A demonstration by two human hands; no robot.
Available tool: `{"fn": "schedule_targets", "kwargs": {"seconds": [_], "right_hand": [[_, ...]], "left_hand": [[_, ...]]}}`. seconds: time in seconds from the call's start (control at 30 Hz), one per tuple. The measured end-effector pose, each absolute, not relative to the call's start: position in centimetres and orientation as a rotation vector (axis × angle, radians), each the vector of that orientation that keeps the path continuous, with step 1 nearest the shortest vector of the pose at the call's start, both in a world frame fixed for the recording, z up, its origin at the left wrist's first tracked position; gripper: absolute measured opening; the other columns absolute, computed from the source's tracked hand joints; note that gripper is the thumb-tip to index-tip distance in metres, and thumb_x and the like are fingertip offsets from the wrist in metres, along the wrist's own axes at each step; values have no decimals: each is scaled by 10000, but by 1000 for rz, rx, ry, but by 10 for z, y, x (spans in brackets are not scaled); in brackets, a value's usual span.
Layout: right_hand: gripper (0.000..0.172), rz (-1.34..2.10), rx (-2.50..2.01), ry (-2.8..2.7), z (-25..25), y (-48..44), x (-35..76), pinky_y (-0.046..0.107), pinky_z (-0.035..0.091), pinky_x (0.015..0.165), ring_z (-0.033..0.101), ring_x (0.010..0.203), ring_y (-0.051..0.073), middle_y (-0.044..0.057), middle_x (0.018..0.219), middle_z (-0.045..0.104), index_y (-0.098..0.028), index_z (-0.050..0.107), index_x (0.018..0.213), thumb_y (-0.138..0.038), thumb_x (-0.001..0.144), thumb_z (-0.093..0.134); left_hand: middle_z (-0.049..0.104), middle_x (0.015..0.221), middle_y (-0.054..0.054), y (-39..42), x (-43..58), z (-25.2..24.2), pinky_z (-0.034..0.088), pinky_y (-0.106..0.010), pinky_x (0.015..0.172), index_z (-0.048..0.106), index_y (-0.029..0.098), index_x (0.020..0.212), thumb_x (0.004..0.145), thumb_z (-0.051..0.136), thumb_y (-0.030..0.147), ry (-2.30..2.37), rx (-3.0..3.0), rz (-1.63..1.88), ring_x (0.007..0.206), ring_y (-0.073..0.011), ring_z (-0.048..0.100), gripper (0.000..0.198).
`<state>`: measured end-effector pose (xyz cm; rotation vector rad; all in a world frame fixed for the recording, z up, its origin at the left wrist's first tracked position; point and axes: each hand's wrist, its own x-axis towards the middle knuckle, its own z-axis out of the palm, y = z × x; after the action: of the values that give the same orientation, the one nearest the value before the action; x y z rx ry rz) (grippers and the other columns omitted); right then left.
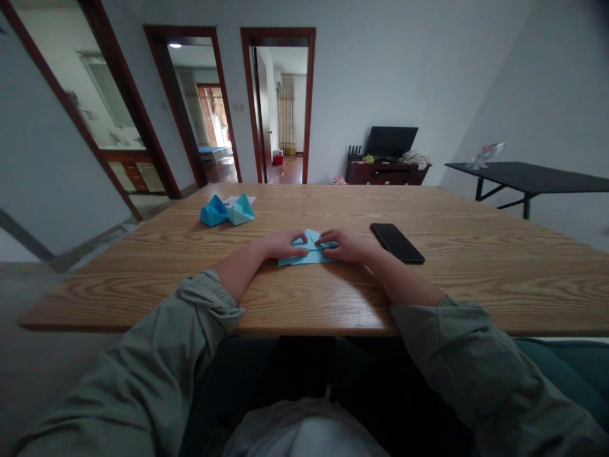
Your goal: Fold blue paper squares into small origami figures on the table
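A light blue sheet of paper (307, 251), partly folded, lies flat on the wooden table (476, 279) in front of me. My left hand (284, 244) rests on its left part with the fingers curled and pressed down on the paper. My right hand (343, 245) presses on its right part, fingertips bent onto a fold. The two hands almost meet over the middle of the sheet. Much of the paper is hidden under the fingers.
Two folded blue paper shapes (227, 211) sit at the far left of the table, on a white sheet. A black phone (396, 242) lies just right of my right hand. A black side table (533, 178) stands at the right, a TV cabinet (387, 170) by the far wall.
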<state>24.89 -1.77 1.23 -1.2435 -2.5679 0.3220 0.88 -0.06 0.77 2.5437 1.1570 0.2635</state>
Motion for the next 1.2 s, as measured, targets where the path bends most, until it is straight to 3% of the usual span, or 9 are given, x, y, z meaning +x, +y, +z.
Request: {"fn": "schedule_targets", "kwargs": {"seconds": [0.2, 0.33, 0.43, 0.57, 0.73, 0.87, 1.03, 1.2], "right_hand": [[389, 237, -1228, -2669, 12, -18, 248, 313, 383, 986, 559, 1135, 230, 35, 1301, 576, -266, 654, 1180, -276, 803, 559], [401, 350, -1245, -2685, 17, -23, 248, 305, 388, 973, 568, 1123, 229, 5, 1310, 570, -300, 642, 1193, -285, 799, 569], [421, 476, -1354, -2644, 20, -26, 251, 323, 382, 983, 562, 1130, 243, -30, 1320, 560, -352, 645, 1174, -331, 753, 643], [567, 557, -1418, -2644, 23, -28, 257, 381, 356, 1021, 528, 1177, 280, -36, 1412, 459, -386, 597, 1224, -449, 674, 722], [575, 585, -1418, -2701, 27, -29, 263, 373, 351, 1039, 504, 1213, 270, -85, 1458, 379, -434, 559, 1245, -414, 690, 706], [532, 557, -1420, -2711, 23, -21, 268, 359, 378, 1021, 545, 1166, 261, -88, 1430, 422, -424, 567, 1246, -364, 726, 659], [388, 598, -1396, -2636, 16, -13, 272, 349, 393, 992, 560, 1138, 256, -38, 1371, 508, -353, 645, 1181, -413, 803, 584], [394, 526, -1542, -2461, 17, -15, 269, 291, 481, 740, 643, 838, 216, 30, 979, 718, -252, 698, 1111, -482, 838, 531]], "left_hand": [[455, 1421, -8, 0, 14, 3, 202, -374, 1109, 558, 324, 1257, 815, 548, 435, 1037, 2662, 264, 1355, -253, 325, 456], [527, 1356, 4, -9, 22, 7, 268, -322, 1082, 604, 314, 1197, 815, 551, 362, 1017, 2644, 219, 1306, -227, 403, 388], [551, 1327, -26, -17, 24, 13, 341, -319, 1030, 582, 296, 1230, 781, 586, 452, 1022, 2606, 185, 1205, -241, 504, 475], [404, 1453, -71, -23, 21, 19, 285, -373, 1073, 478, 277, 1346, 693, 643, 581, 1013, 2578, 96, 1307, -287, 400, 739], [358, 1480, -45, -23, 19, 24, 239, -379, 1106, 484, 313, 1339, 717, 658, 475, 966, 2583, 49, 1361, -272, 323, 666], [344, 1490, -32, -26, 19, 29, 241, -328, 1104, 449, 270, 1371, 793, 564, 434, 976, 2655, -46, 1343, -233, 352, 612], [455, 1421, 5, -23, 16, 28, 321, -271, 1036, 535, 274, 1301, 850, 467, 470, 1030, 2615, -29, 1238, -205, 474, 497], [657, 1172, -15, -15, 14, 23, 421, -248, 855, 652, 249, 1153, 865, 422, 523, 1156, 2621, 149, 1007, -189, 604, 459]]}}
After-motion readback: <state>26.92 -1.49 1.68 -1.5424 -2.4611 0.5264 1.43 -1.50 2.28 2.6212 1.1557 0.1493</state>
